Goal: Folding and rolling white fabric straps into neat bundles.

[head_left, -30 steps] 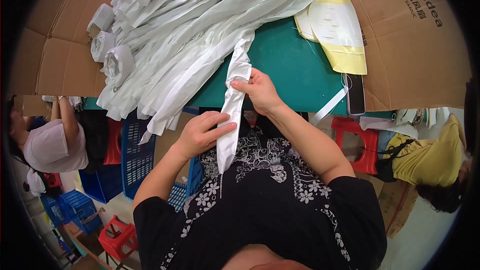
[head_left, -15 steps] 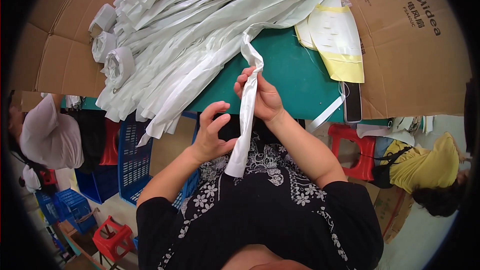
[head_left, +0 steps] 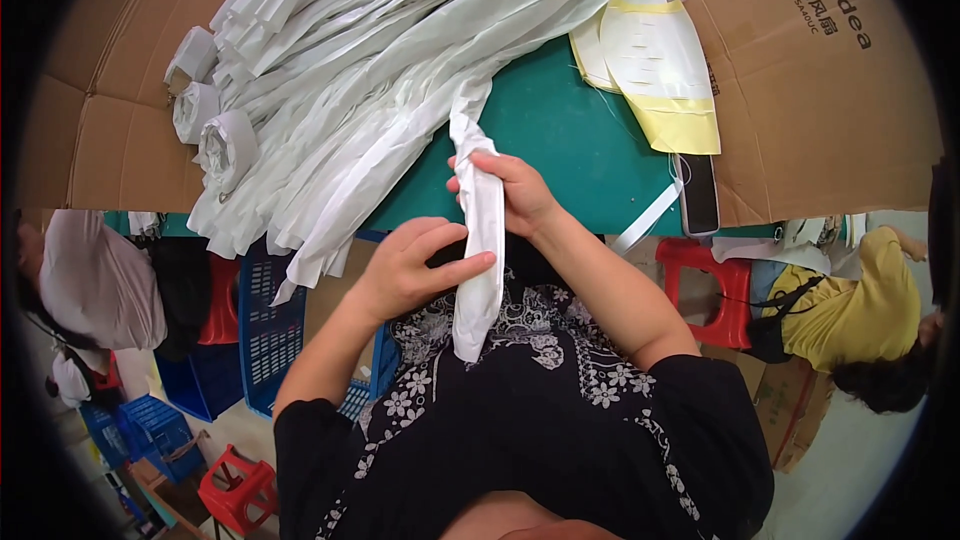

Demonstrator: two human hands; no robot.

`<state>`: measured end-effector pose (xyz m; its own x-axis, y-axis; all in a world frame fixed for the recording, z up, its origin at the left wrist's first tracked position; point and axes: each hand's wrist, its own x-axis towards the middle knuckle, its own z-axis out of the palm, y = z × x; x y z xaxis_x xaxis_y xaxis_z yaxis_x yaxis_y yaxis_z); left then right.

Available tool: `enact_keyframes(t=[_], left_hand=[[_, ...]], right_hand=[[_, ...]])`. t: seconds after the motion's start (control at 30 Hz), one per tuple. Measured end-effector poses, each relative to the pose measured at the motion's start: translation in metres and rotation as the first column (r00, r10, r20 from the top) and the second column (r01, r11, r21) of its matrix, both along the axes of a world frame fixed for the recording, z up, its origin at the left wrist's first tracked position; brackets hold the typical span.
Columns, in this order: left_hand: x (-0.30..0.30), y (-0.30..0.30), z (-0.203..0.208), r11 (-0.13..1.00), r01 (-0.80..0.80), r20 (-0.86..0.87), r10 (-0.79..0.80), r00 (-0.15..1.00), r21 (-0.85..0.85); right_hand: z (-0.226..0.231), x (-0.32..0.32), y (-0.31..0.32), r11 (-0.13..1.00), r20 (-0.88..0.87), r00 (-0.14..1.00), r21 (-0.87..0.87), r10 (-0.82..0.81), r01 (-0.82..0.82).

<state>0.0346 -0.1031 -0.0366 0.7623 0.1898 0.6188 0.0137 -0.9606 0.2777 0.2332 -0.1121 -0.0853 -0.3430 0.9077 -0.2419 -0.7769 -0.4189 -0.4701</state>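
Big green table (head_left: 560,140) up top, half buried under a heap of white strips (head_left: 380,60); one white strip (head_left: 482,240) hangs off its near edge; right hand (head_left: 510,190) has its grip closed round it, left hand (head_left: 415,265) pinches it lower down; phone (head_left: 697,193) sits, I think, at the edge.

strip (head_left: 478,240): white, thin, crinkled, matt (paper or film, hard to tell)
table (head_left: 560,140): green, smooth, matt
walls (head_left: 800,70): brown corrugated cardboard
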Motion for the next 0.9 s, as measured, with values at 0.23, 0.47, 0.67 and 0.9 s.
enact_keyframes(t=[0.23,0.47,0.67,0.9], left_hand=[[-0.007,0.01,0.004,0.953,0.049,-0.163,-0.101,0.981,-0.298],[0.002,-0.012,-0.018,0.77,-0.037,0.007,0.054,0.999,-0.637],[0.0,-0.041,-0.017,-0.001,-0.218,-0.195,0.453,0.87,-0.976],[-0.008,-0.043,0.007,0.545,-0.168,0.016,0.316,0.949,-0.821]], right_hand=[[0.0,-0.014,0.001,0.986,0.2,0.977,-0.135,-0.068,0.096],[-0.013,-0.022,-0.004,0.974,0.242,0.959,-0.132,-0.15,0.185],[-0.005,-0.019,-0.029,0.974,0.304,0.938,-0.102,-0.165,0.204],[-0.008,-0.012,-0.012,0.913,-0.078,0.947,-0.3,-0.312,0.276]])
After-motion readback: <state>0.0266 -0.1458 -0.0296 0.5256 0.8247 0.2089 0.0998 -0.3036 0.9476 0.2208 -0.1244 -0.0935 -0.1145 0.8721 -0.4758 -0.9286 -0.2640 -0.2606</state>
